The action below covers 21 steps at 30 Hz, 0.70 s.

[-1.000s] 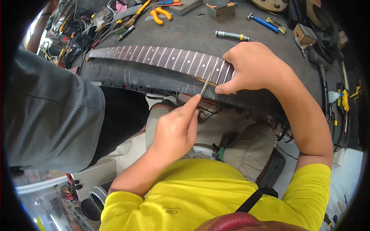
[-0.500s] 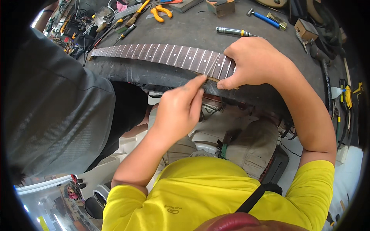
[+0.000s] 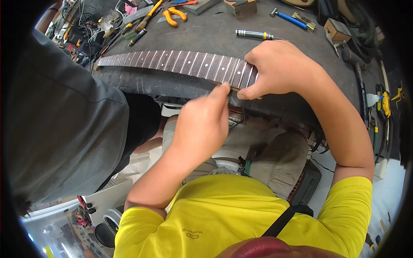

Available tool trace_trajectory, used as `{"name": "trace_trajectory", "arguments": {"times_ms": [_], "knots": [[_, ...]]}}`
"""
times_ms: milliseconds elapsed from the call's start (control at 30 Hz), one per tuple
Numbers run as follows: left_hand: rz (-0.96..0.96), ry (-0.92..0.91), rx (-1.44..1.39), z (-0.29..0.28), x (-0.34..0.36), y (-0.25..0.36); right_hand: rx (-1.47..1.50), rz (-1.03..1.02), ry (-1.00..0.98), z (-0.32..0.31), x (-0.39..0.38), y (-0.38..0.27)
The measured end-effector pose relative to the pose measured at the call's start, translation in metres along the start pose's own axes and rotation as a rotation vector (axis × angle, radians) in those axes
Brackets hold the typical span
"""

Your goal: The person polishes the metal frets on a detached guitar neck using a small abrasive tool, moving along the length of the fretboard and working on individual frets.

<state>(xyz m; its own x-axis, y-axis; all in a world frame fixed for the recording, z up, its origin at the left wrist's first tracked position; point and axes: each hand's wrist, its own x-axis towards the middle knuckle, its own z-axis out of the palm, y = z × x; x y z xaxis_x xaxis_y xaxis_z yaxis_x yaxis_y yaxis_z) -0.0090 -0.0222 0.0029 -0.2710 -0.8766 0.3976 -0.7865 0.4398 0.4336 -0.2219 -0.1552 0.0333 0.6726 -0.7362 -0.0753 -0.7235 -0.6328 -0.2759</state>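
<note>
A guitar neck point(image 3: 176, 61) with a dark fretboard, pale metal frets and round dot inlays lies along the near edge of the workbench. My right hand point(image 3: 279, 66) grips its right end, thumb on the near side and fingers over the far side. My left hand point(image 3: 204, 122) is closed, thumb and forefinger pinched together against the near edge of the fretboard, just left of my right thumb. Whatever the pinch holds, if anything, is too small and blurred to make out.
Beyond the neck on the workbench point(image 3: 206, 34) lie a screwdriver point(image 3: 254, 34), orange-handled pliers point(image 3: 174, 16), a blue-handled hammer point(image 3: 292, 20) and wooden blocks point(image 3: 337, 30). Tools and cables clutter the far left. A person in a grey shirt point(image 3: 73, 124) stands close on my left.
My left hand has shifted slightly along the fretboard's edge and its fingers are more curled. My right hand keeps its grip on the neck. The whole view has shifted a little.
</note>
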Motion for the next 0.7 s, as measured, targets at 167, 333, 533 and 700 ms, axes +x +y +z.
{"name": "trace_trajectory", "arguments": {"times_ms": [167, 333, 533, 700], "knots": [[-0.061, -0.066, -0.062, -0.022, -0.017, -0.001, -0.035, -0.002, -0.017, -0.001, 0.005, -0.004], [-0.007, 0.005, -0.043, -0.005, 0.012, -0.002, -0.055, -0.016, 0.006, -0.001, 0.001, -0.002], [-0.074, -0.062, -0.109, -0.026, -0.008, 0.003, -0.049, -0.030, -0.015, 0.001, 0.006, -0.007], [-0.080, -0.046, -0.105, -0.010, 0.027, -0.002, -0.031, -0.006, -0.024, -0.003, 0.000, -0.003]]}}
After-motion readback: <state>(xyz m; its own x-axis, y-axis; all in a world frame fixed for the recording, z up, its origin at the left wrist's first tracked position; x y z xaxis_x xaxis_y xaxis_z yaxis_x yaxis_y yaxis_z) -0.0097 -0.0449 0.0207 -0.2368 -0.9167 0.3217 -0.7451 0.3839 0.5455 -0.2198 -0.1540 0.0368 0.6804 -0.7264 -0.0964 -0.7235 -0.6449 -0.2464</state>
